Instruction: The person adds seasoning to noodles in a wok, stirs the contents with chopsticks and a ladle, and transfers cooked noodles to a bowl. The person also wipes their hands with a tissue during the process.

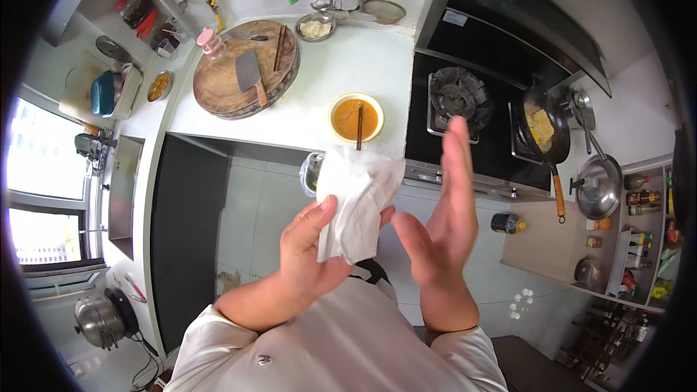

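Observation:
My left hand (313, 247) holds a crumpled white paper towel (356, 207) in front of my chest, its thumb on the towel's near face. To its right, my right hand (449, 218) is raised with the fingers straight and the thumb apart, nothing in it. Beyond the towel, a yellow-rimmed bowl of orange liquid (348, 120) stands near the counter's edge, with dark chopsticks (360, 125) in it. A wok (550, 136) with yellow food (540, 129) inside sits on the right burner, its wooden handle towards me.
A round wooden chopping board (218, 84) carries a cleaver (249, 73), chopsticks and a pink-topped jar (211, 42). Behind the counter stands a metal bowl of pale food (315, 27). The left burner (460, 97) holds no pan. A bagged bin (311, 174) is below the counter's edge; a bottle (507, 224) is at right.

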Demonstrator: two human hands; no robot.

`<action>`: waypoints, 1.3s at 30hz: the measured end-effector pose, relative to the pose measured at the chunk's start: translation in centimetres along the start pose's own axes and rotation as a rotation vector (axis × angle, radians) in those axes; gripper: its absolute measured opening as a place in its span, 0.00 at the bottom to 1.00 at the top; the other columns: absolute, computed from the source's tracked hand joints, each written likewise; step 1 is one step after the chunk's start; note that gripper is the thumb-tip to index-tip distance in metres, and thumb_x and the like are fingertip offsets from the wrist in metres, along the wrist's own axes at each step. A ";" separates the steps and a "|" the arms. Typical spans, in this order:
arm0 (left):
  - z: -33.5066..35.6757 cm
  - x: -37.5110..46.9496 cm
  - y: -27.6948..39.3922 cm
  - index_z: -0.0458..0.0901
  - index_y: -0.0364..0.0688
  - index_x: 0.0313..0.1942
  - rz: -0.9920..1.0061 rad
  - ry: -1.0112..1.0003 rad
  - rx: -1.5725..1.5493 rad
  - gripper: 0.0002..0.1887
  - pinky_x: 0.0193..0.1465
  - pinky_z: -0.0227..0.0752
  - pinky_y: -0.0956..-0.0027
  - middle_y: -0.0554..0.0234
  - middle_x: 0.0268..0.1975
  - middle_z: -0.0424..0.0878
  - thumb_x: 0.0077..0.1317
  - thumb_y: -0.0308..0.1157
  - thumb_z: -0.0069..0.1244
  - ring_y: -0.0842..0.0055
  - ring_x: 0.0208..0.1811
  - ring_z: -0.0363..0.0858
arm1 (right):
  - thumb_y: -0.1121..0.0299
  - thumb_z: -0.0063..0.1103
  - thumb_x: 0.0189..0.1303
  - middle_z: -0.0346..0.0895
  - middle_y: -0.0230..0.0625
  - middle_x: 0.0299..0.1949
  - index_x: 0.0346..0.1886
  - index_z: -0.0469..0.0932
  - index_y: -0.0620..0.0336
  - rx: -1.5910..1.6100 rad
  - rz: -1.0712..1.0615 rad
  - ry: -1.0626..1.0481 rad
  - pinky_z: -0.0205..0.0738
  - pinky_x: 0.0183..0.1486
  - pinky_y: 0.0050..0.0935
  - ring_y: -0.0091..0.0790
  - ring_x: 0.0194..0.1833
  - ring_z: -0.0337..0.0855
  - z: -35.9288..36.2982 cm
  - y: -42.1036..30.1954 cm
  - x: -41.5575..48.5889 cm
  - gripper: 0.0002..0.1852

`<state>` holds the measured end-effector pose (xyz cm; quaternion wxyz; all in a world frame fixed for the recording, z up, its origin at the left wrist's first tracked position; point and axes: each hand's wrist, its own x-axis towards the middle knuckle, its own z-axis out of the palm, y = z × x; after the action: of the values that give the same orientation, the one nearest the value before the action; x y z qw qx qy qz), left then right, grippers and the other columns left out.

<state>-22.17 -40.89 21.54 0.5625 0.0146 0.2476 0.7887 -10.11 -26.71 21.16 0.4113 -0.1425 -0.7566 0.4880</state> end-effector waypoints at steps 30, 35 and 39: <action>-8.3 3.9 -2.1 0.86 0.38 0.46 0.619 -0.214 1.123 0.17 0.75 0.66 0.52 0.41 0.75 0.69 0.57 0.17 0.69 0.56 0.77 0.70 | 0.68 0.62 0.74 0.86 0.32 0.44 0.45 0.82 0.58 0.853 0.844 0.459 0.79 0.54 0.31 0.28 0.47 0.86 1.5 4.0 -0.7 0.05; -7.7 3.4 -3.0 0.81 0.36 0.57 0.090 -0.009 0.316 0.21 0.72 0.73 0.53 0.45 0.74 0.71 0.65 0.24 0.66 0.62 0.74 0.74 | 0.66 0.64 0.74 0.86 0.33 0.44 0.46 0.82 0.59 0.784 0.786 0.441 0.78 0.53 0.28 0.25 0.46 0.85 1.3 4.4 -0.8 0.07; -4.9 2.9 -5.0 0.78 0.36 0.63 0.220 0.083 0.347 0.23 0.69 0.78 0.53 0.51 0.64 0.82 0.70 0.27 0.64 0.65 0.68 0.81 | 0.65 0.64 0.76 0.86 0.34 0.46 0.47 0.82 0.61 0.666 0.663 0.413 0.77 0.52 0.25 0.22 0.45 0.84 2.1 4.8 -1.7 0.09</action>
<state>-20.31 -38.96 14.46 0.4513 0.1058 0.3998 0.7907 -11.51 -26.74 15.83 0.3985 -0.3297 -0.3772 0.7683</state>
